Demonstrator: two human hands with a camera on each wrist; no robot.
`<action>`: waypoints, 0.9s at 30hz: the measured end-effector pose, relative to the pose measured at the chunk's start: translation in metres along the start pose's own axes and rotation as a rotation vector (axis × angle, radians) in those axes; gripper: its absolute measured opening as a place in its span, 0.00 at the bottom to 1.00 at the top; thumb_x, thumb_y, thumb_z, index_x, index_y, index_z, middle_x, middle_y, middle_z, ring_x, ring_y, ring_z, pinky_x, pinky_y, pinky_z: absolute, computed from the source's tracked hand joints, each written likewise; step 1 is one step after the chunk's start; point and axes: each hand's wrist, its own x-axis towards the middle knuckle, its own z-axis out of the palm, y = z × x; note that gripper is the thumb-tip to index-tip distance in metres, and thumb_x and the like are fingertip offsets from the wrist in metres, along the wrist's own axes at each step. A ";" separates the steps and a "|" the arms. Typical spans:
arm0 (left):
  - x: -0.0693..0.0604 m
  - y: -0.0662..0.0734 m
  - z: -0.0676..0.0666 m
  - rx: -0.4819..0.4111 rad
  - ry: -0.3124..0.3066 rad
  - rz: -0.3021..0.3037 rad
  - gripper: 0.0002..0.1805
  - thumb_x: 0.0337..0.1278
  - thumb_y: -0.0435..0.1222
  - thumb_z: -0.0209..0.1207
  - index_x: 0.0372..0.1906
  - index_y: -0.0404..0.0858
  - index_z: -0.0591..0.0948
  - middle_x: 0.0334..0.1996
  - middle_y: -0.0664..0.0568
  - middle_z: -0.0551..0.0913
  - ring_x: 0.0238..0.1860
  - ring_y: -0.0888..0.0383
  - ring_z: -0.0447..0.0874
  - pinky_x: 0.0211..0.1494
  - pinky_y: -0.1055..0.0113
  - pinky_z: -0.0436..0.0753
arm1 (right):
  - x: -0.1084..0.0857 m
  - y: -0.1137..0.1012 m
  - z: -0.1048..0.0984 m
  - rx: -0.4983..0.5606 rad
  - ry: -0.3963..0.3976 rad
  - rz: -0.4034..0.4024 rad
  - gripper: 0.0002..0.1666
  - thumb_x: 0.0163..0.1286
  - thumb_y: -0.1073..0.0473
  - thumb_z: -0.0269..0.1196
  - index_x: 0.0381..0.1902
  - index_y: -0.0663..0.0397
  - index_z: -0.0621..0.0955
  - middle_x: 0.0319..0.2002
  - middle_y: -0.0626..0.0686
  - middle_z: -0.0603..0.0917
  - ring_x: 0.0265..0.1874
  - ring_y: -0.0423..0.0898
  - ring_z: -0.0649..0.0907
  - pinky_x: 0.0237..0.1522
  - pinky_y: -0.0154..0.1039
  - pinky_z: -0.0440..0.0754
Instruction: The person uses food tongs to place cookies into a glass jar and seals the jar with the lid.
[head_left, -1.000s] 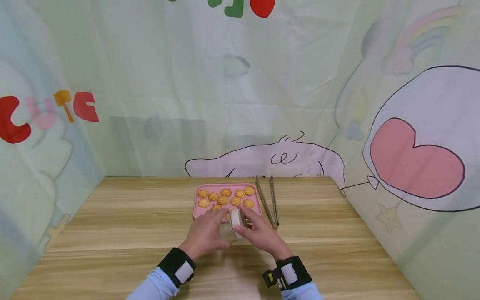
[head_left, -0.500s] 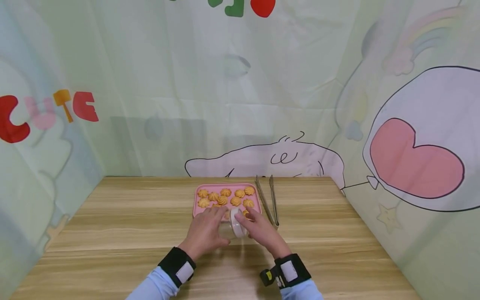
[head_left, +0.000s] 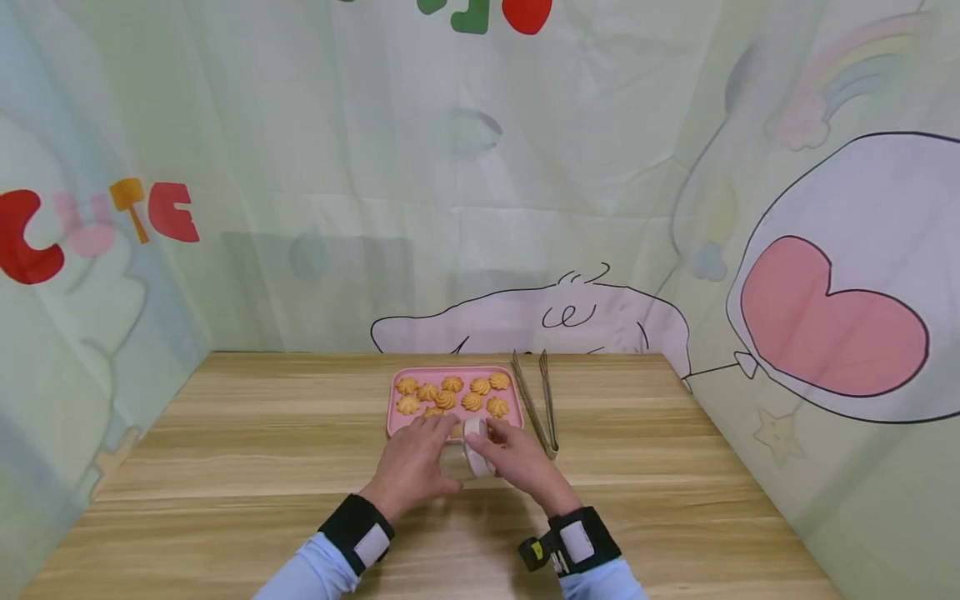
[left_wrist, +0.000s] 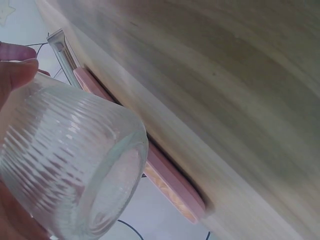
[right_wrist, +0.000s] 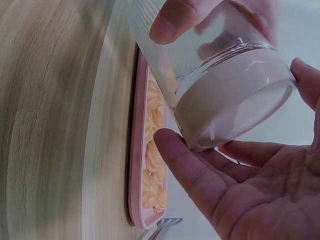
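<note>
1. A wood-grained table (head_left: 660, 467), its lighter and darker brown streaks running from side to side.
2. A pink, round-cornered tray (head_left: 399, 422) lies flat on it, toward the far edge.
3. Metal tongs (head_left: 549, 404) lie just right of the tray, arms spread, joined end nearer the person.

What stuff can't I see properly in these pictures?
- Head view: part of the front edge of the pink tray and some cookies, hidden by the left hand, right hand and glass jar.
- Left wrist view: the jar's lid end, cut off by the left edge.
- Right wrist view: most of the metal tongs, cut off by the bottom edge.
</note>
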 end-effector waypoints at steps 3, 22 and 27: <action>0.000 0.000 0.000 0.008 -0.011 0.001 0.46 0.28 0.50 0.80 0.60 0.43 0.74 0.51 0.48 0.82 0.49 0.50 0.80 0.52 0.50 0.80 | -0.001 0.001 -0.001 0.006 -0.012 -0.009 0.48 0.71 0.34 0.57 0.71 0.68 0.66 0.62 0.67 0.75 0.52 0.55 0.80 0.45 0.47 0.84; 0.000 0.000 -0.002 -0.004 -0.040 0.005 0.45 0.30 0.51 0.80 0.60 0.43 0.74 0.52 0.49 0.82 0.48 0.51 0.80 0.51 0.51 0.81 | -0.004 0.001 -0.006 0.049 -0.062 -0.080 0.45 0.71 0.44 0.63 0.73 0.66 0.62 0.67 0.66 0.70 0.62 0.65 0.74 0.56 0.58 0.78; 0.000 -0.001 -0.005 -0.089 -0.085 -0.035 0.47 0.31 0.49 0.80 0.63 0.41 0.73 0.56 0.47 0.81 0.53 0.49 0.79 0.55 0.50 0.80 | -0.004 0.003 -0.008 0.033 -0.071 -0.129 0.44 0.68 0.48 0.66 0.74 0.61 0.63 0.70 0.66 0.67 0.65 0.66 0.71 0.59 0.60 0.74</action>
